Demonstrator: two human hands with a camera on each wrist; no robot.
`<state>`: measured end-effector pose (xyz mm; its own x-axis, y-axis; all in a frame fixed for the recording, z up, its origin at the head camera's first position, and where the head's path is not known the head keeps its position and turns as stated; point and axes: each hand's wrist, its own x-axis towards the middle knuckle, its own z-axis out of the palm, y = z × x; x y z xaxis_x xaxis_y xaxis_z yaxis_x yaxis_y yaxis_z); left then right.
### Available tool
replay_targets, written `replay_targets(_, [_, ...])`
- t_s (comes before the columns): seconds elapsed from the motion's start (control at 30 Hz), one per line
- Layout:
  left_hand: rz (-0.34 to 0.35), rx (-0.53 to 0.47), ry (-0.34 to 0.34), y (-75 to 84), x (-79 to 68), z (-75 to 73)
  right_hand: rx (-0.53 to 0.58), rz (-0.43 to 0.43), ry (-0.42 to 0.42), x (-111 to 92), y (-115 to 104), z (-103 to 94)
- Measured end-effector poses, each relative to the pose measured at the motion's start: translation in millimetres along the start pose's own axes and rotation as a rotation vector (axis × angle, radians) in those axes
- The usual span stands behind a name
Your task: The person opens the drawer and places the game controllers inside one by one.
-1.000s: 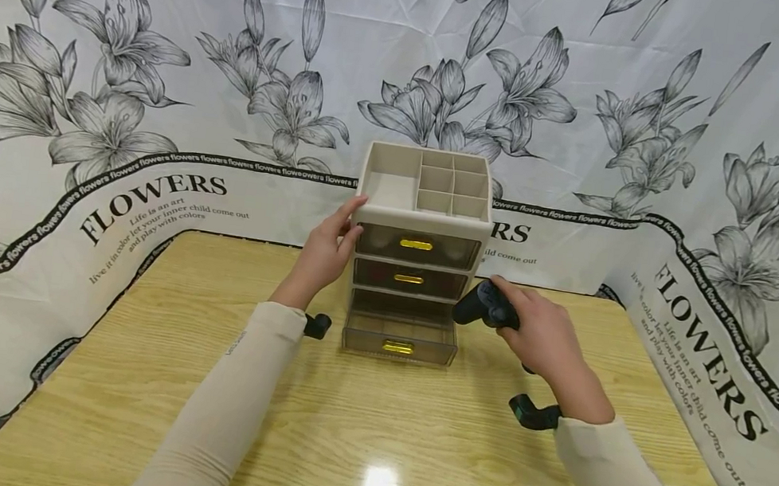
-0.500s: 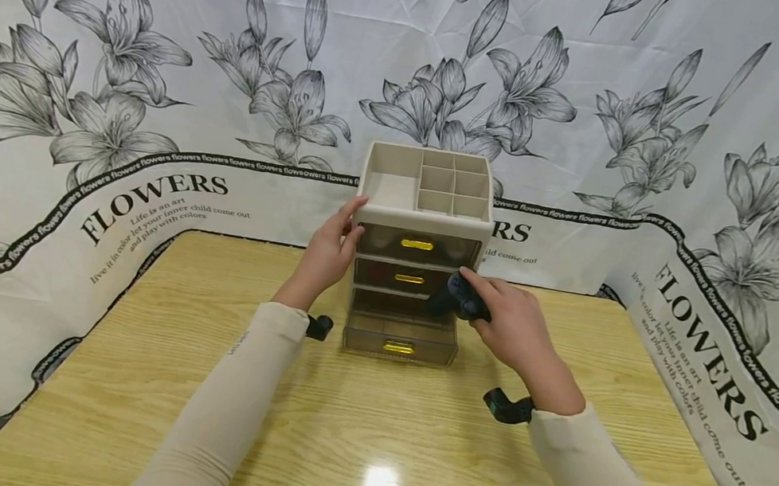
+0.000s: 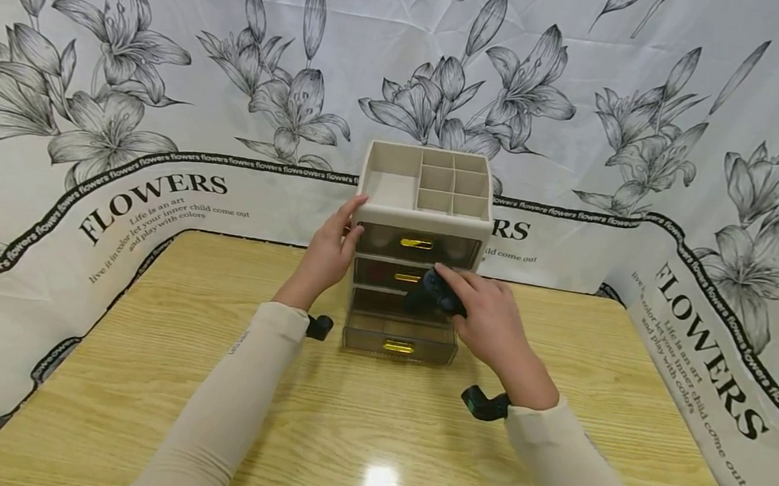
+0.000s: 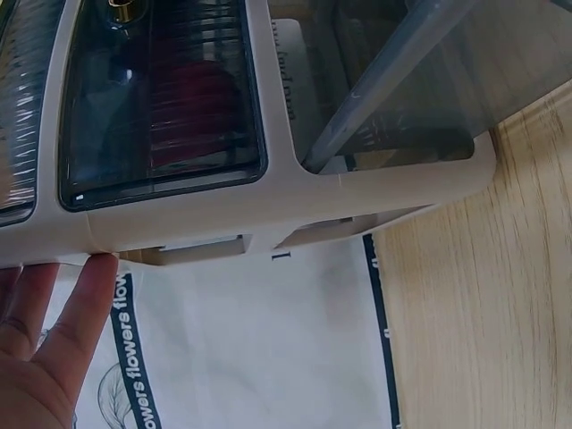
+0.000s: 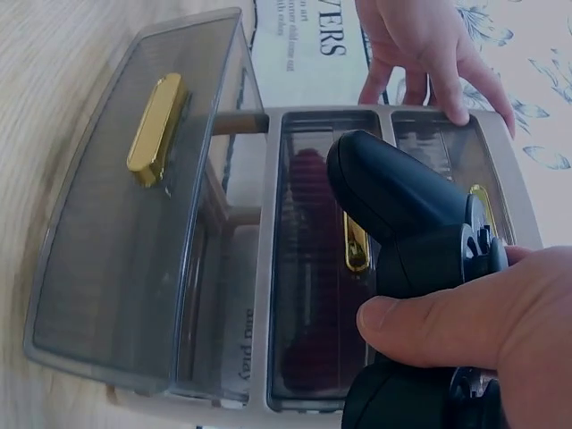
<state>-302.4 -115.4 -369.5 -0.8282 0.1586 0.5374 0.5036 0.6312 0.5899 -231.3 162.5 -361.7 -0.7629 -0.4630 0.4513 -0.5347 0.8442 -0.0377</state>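
My right hand (image 3: 492, 319) grips a black game controller (image 3: 437, 293), thumb across its near face. The controller is in front of the middle drawer (image 5: 308, 268), over the pulled-out bottom drawer (image 3: 364, 343) of a cream desktop organizer (image 3: 424, 220). In the right wrist view, one controller grip (image 5: 393, 188) points toward the organizer's far side. My left hand (image 3: 326, 253) rests against the organizer's upper left side, its fingers (image 4: 85, 308) fairly straight and thumb at the front edge. The bottom drawer is see-through grey with a gold handle (image 3: 398, 347).
The top drawer (image 3: 378, 240) and middle drawer are closed; something dark red shows through the middle one. Open compartments (image 3: 454, 182) top the organizer. It stands on a wooden table (image 3: 338, 438) before a flower-print cloth (image 3: 292, 208). Each wrist carries a black camera mount (image 3: 485, 404).
My right hand has moved left with the controller, from beside the organizer to in front of its drawers, over the bottom drawer. My left hand and the organizer have stayed put.
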Motion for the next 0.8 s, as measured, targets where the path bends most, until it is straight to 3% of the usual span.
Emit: replay_targets(0.8, [-0.018, -0.02, -0.005, -0.2, 0.0, 3.4, 0.019, -0.066, 0.088, 17.1, -30.0, 12.7])
